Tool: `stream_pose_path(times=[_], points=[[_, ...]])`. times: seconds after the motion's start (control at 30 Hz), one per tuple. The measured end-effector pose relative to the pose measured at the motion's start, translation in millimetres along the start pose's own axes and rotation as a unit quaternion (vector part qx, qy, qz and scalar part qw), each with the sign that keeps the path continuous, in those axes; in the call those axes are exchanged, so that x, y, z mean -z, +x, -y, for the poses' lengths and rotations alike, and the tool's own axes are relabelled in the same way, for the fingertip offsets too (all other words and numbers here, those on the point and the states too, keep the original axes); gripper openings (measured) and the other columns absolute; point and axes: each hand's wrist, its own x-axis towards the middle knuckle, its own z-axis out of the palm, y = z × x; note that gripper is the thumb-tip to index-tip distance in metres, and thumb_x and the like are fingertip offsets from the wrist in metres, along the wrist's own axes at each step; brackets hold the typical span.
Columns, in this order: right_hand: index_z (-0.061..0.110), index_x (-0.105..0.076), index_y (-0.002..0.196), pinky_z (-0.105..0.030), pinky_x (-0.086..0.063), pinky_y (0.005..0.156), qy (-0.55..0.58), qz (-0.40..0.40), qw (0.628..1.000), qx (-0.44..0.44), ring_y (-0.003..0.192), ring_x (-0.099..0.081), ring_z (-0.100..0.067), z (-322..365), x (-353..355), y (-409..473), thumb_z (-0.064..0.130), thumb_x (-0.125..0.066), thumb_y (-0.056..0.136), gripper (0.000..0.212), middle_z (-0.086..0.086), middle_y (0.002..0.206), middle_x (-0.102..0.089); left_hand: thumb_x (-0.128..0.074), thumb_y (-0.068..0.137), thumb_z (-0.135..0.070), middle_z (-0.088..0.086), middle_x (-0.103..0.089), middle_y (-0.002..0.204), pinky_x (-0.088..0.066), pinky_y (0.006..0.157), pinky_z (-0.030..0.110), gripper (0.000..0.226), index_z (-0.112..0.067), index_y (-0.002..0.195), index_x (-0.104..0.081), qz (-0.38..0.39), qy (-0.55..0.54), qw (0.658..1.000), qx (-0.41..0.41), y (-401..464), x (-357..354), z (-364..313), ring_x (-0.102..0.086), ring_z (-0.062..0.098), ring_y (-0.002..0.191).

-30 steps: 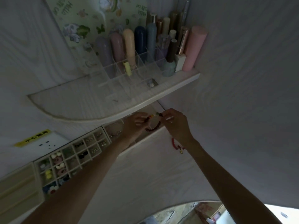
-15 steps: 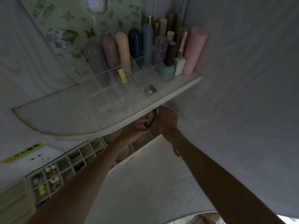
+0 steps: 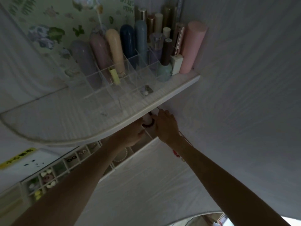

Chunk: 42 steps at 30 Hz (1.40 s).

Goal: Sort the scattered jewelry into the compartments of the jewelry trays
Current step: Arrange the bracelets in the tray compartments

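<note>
Both of your hands meet just under the front edge of the white curved shelf (image 3: pixel 162 98), with the dark red beaded bracelet (image 3: pixel 149 125) strung between them. Your left hand (image 3: pixel 135 132) has its fingers curled toward the beads from the left, and your right hand (image 3: pixel 166 126) closes on them from the right; the shelf lip and dim light hide the fingertips, so the pinch itself is probably there but cannot be confirmed. The bracelet hangs above the far end of the beige compartmented jewelry tray (image 3: pixel 71 168), beyond the slot holding a white pearl strand (image 3: pixel 121 156). Expect the loop to be light and limp: small hard beads on a thread that sags, swings and slips through loose fingers. Hold it at two opposite points on the loop, pinching beads rather than bare cord, and lower it in coiled so no section drapes over a divider. The clear acrylic cosmetics organiser (image 3: pixel 123 75) on the shelf sits close overhead.
</note>
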Motion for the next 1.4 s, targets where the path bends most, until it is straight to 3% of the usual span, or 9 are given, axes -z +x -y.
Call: stream_pose_path(times=[0.23, 0.37, 0.5, 0.57, 0.67, 0.77, 1.0, 1.17, 1.4], points=[[0.017, -0.045, 0.136, -0.040, -0.027, 0.100, -0.055, 0.077, 0.995, 0.037, 0.127, -0.033, -0.032, 2, 5, 9, 0.019, -0.052, 0.088, 0.048, -0.018, 0.141, -0.035, -0.036, 0.100, -0.032, 0.000, -0.037, 0.148, -0.019, 0.104, 0.020, 0.045, -0.018, 0.142, -0.036, 0.006, 0.056, 0.998, -0.009, 7, 1, -1, -0.030, 0.014, 0.137], [0.019, -0.045, 0.135, -0.040, -0.026, 0.102, -0.082, 0.111, 0.990, 0.024, 0.127, -0.033, -0.031, 4, 5, 17, 0.034, -0.037, 0.090, 0.048, -0.016, 0.138, -0.036, -0.037, 0.100, -0.032, 0.002, -0.043, 0.144, -0.031, 0.098, 0.023, 0.045, -0.017, 0.142, -0.034, 0.036, 0.028, 0.999, 0.013, 11, 2, -1, -0.041, 0.018, 0.131], [0.015, -0.049, 0.132, -0.041, -0.028, 0.100, -0.073, 0.119, 0.990, 0.027, 0.124, -0.036, -0.031, 10, 12, 18, 0.049, 0.002, 0.066, 0.089, -0.016, 0.135, -0.040, -0.036, 0.100, -0.034, 0.002, -0.039, 0.147, -0.019, 0.100, 0.019, 0.047, -0.014, 0.142, -0.037, 0.018, 0.047, 0.999, 0.020, 11, 1, -4, -0.031, 0.016, 0.137], [0.019, -0.040, 0.139, -0.039, -0.027, 0.101, -0.098, 0.130, 0.987, 0.021, 0.125, -0.033, -0.029, 6, 9, 18, 0.035, -0.021, 0.088, 0.057, -0.014, 0.138, -0.036, -0.035, 0.100, -0.035, 0.003, -0.041, 0.145, -0.021, 0.100, 0.020, 0.046, -0.013, 0.140, -0.039, 0.010, 0.058, 0.998, 0.020, 10, -1, -3, -0.033, 0.016, 0.135], [0.024, -0.029, 0.145, -0.038, -0.032, 0.097, -0.073, 0.108, 0.991, 0.017, 0.123, -0.037, -0.030, 2, 9, 15, 0.018, -0.041, 0.092, 0.055, -0.013, 0.139, -0.037, -0.037, 0.100, -0.033, 0.004, -0.037, 0.148, -0.022, 0.101, 0.020, 0.052, -0.012, 0.146, -0.028, 0.032, 0.028, 0.999, 0.033, 8, -2, -3, -0.033, 0.015, 0.136], [0.026, -0.029, 0.146, -0.036, -0.037, 0.089, -0.068, 0.095, 0.992, 0.038, 0.119, -0.041, -0.028, -2, 10, 8, 0.015, -0.042, 0.092, 0.056, -0.012, 0.137, -0.038, -0.038, 0.099, -0.034, 0.004, -0.041, 0.145, -0.027, 0.103, 0.021, 0.058, -0.013, 0.149, -0.018, 0.028, 0.032, 0.999, 0.006, 3, -4, 0, -0.039, 0.015, 0.132], [0.023, -0.038, 0.140, -0.036, -0.040, 0.086, -0.093, 0.120, 0.987, 0.046, 0.116, -0.042, -0.028, -9, 5, 0, 0.011, -0.045, 0.091, 0.051, -0.010, 0.132, -0.039, -0.055, 0.092, -0.025, 0.010, -0.047, 0.141, -0.036, 0.103, 0.032, 0.048, -0.013, 0.138, -0.046, -0.029, 0.048, 0.997, -0.054, -5, -2, 2, -0.046, 0.025, 0.128], [0.019, -0.050, 0.133, -0.019, -0.038, 0.071, 0.173, 0.011, 0.984, 0.042, 0.088, -0.051, -0.015, -20, 21, -19, 0.007, -0.042, 0.094, 0.042, -0.006, 0.104, -0.053, -0.075, 0.071, -0.010, 0.008, -0.063, 0.122, -0.051, 0.085, 0.033, 0.053, -0.015, 0.122, -0.062, -0.059, 0.072, 0.985, -0.144, -9, 5, -3, -0.062, 0.027, 0.108], [0.016, -0.058, 0.113, -0.020, -0.041, 0.076, 0.173, 0.005, 0.982, -0.075, 0.093, -0.057, -0.011, -50, 29, -98, 0.018, -0.050, 0.093, 0.022, 0.002, 0.105, -0.059, -0.055, 0.083, -0.011, -0.004, -0.068, 0.106, -0.047, 0.082, 0.032, 0.032, -0.022, 0.109, -0.068, -0.077, -0.048, 0.987, -0.135, -36, -23, -56, -0.059, 0.018, 0.099]])
